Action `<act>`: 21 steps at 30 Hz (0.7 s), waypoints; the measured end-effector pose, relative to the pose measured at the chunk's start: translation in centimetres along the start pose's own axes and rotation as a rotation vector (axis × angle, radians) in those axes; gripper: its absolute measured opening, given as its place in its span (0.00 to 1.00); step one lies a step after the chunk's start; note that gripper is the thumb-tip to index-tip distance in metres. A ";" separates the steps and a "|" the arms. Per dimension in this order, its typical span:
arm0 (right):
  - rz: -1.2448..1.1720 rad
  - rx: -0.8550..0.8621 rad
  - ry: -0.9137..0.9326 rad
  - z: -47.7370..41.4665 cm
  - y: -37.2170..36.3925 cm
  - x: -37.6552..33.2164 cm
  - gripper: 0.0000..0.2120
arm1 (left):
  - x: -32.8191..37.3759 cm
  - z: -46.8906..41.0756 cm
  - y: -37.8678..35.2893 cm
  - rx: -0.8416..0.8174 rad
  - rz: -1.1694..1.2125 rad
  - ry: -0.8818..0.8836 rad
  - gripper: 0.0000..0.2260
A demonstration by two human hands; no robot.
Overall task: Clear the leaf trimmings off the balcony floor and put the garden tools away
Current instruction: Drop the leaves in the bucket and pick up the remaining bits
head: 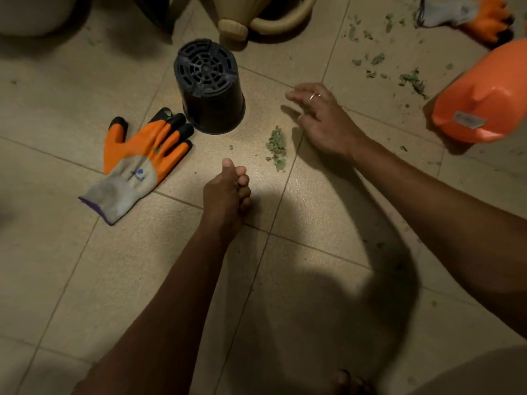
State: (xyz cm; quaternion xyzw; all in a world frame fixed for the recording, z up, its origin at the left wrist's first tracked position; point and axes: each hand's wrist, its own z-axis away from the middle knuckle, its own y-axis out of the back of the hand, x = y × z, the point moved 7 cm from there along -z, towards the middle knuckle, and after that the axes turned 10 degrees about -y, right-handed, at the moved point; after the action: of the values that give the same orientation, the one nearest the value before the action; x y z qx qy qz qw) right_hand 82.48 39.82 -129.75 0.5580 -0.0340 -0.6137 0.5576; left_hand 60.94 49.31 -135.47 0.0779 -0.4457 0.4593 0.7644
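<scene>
head view: from my remote seat i see the left hand [228,192] curled into a fist with the thumb on top and nothing showing in it, low over the beige tiled floor [85,280]. the right hand [322,121] is spread with relaxed fingers, a thin ring on one, and holds nothing. it sits just right of a small heap of green leaf trimmings [276,148] lying on the tile between the two hands. more scattered green leaf scraps [410,78] lie farther right, near an orange plastic container [482,95]. an upturned black plastic plant pot [209,86] stands near the heap, with an orange-and-grey work glove [142,161] flat just beside it. a second orange-and-grey glove [467,15] lies top right, and a beige plastic watering can [256,15] is at the top.
</scene>
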 end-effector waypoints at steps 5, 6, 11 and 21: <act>0.561 -0.137 0.139 0.6 -3.7 -1.8 0.27 | 0.1 -0.3 -0.5 0.002 0.036 0.009 0.16; 0.588 -0.142 0.153 0.8 -4.3 -2.1 0.28 | 0.2 -0.3 -0.5 0.002 0.025 0.017 0.17; 0.688 -0.131 0.262 2.8 -6.3 -2.4 0.20 | 0.4 -0.3 -0.4 0.052 -0.029 0.097 0.23; 0.677 0.041 0.305 8.8 -8.4 -1.0 0.07 | -0.3 -0.7 -0.7 0.136 0.087 0.169 0.22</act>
State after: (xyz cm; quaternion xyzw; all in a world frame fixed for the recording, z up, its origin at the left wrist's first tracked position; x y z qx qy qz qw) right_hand 70.45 38.56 -131.36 0.6113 -0.1452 -0.3034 0.7164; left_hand 61.84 49.12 -135.94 0.0710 -0.3504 0.5261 0.7716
